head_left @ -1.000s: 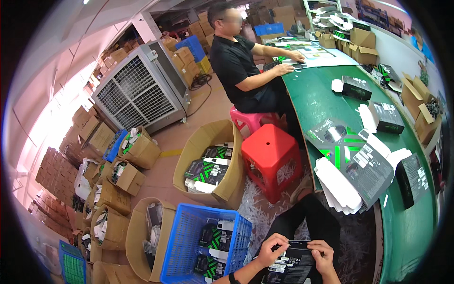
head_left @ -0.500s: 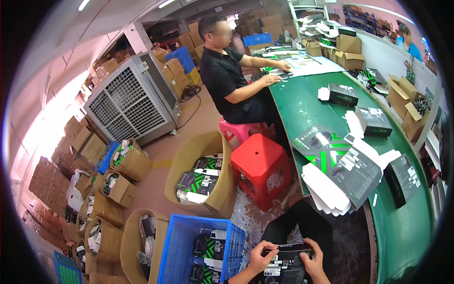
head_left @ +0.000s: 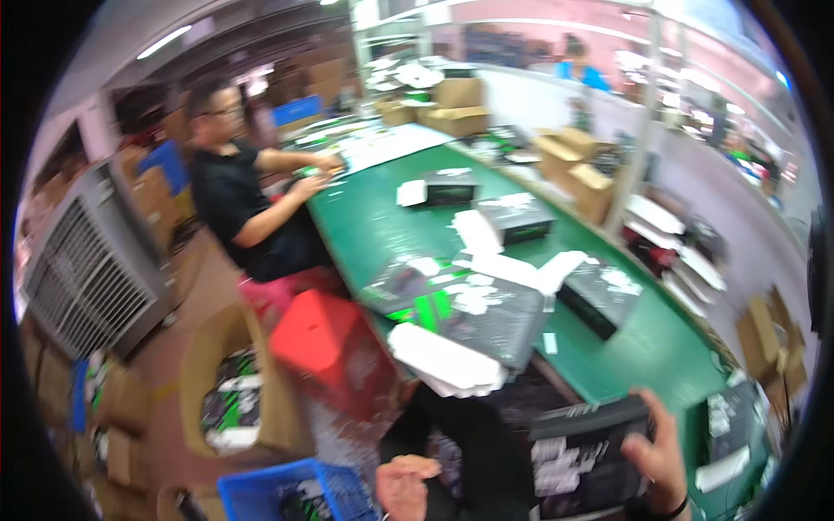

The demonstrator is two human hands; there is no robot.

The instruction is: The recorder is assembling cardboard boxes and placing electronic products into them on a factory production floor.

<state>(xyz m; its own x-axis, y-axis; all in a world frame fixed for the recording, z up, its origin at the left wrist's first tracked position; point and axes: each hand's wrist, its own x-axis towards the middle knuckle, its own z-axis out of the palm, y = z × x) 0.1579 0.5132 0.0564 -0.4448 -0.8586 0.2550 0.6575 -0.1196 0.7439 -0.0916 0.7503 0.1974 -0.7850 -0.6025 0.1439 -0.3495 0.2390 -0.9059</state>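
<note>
A black printed carton is gripped at its right side by my right hand, thumb on its face and fingers behind. It is raised beside the near edge of the green table. My left hand is apart from the carton, over my lap near the blue crate. Its fingers look curled together and no object shows in them, though motion blurs it. Flat black-and-green cartons with white flaps lie stacked on the table ahead of my knees.
More black boxes stand along the green table. A person in black works at its far left. A red stool and a cardboard bin of cartons stand left of my knees. Another box lies at right.
My view has swung right. My left hand has let go of the carton, and my right hand has carried it from my lap up and right, toward the table.
</note>
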